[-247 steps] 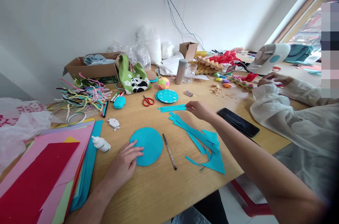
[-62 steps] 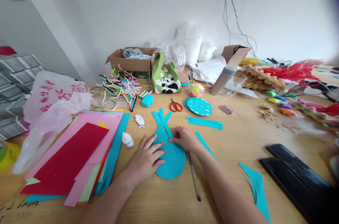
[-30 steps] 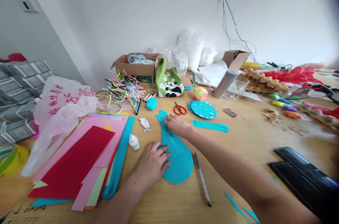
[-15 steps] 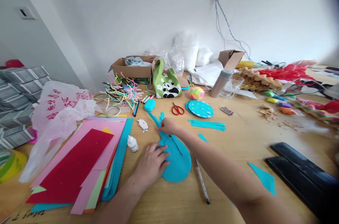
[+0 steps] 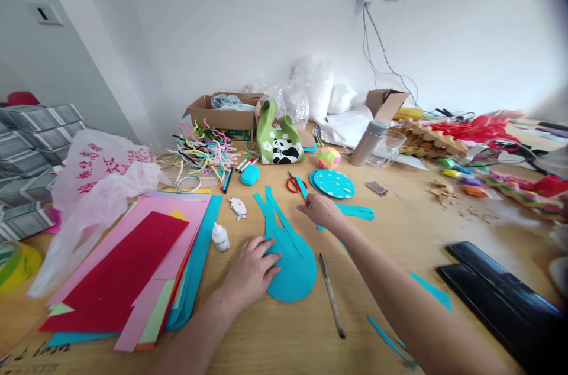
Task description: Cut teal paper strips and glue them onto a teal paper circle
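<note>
My left hand (image 5: 252,268) lies with spread fingers on the left part of a blue paper shape (image 5: 295,271), which has a round body and narrow strips at its top. To the right of those strips, my right hand (image 5: 323,209) is closed on a thin blue paper strip (image 5: 302,187) that sticks up past its fingers. Behind it lie red scissors (image 5: 293,184), partly covered by the strip, and dotted blue ovals (image 5: 335,184). More blue strips (image 5: 357,212) rest by my right wrist. A pen (image 5: 332,298) lies right of the round body.
Stacked coloured paper (image 5: 119,268) covers the left, with a white glue bottle (image 5: 220,237) beside it. A panda bag (image 5: 281,141), pipe cleaners (image 5: 206,147) and a steel flask (image 5: 370,143) stand behind. Black slabs (image 5: 483,304) lie at right.
My right hand has moved right, off the top of the blue shape, with a thin strip in its fingers. The shape's top strips are now uncovered. My left hand has barely moved.
</note>
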Demonstrator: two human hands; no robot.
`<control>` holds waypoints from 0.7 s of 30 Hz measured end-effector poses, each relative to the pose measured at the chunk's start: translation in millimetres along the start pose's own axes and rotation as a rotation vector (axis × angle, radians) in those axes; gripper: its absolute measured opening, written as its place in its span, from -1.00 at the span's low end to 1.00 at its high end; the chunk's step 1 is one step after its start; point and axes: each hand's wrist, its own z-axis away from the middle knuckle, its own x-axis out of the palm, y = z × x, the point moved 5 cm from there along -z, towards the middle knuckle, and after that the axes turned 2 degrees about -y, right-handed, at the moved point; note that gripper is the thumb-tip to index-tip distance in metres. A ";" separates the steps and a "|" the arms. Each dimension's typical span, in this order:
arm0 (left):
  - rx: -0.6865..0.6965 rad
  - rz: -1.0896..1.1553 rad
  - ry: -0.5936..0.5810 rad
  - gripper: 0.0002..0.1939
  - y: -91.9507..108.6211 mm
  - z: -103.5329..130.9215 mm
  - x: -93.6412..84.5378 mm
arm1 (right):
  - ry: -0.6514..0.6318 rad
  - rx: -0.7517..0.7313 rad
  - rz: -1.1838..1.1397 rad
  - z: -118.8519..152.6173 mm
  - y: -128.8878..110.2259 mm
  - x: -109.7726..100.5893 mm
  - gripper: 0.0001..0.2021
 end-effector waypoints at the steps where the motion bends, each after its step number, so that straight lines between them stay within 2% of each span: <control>1: 0.004 -0.001 0.008 -0.75 -0.2 0.3 0.2 | -0.022 -0.035 -0.001 0.9 -9.6 5.7 -0.70; 4: 0.016 -0.010 0.033 -0.75 -1.0 0.9 0.8 | -0.097 -0.097 0.004 0.7 -32.5 21.9 -0.66; 6: 0.017 -0.018 0.034 -0.76 -1.4 1.1 1.2 | -0.129 -0.109 0.006 -0.7 -39.7 29.6 -0.68; 10: 0.007 -0.022 0.015 -0.75 -1.2 1.0 0.7 | -0.143 -0.116 0.004 -3.1 -40.1 38.3 -0.75; 14: 0.007 -0.008 0.009 -0.76 -0.7 0.6 -1.3 | -0.115 -0.102 0.001 -3.2 -36.0 42.2 -0.74; 21: 0.010 0.007 -0.001 -0.76 -2.1 0.7 -1.6 | -0.056 -0.116 -0.003 7.6 -38.9 36.1 -0.65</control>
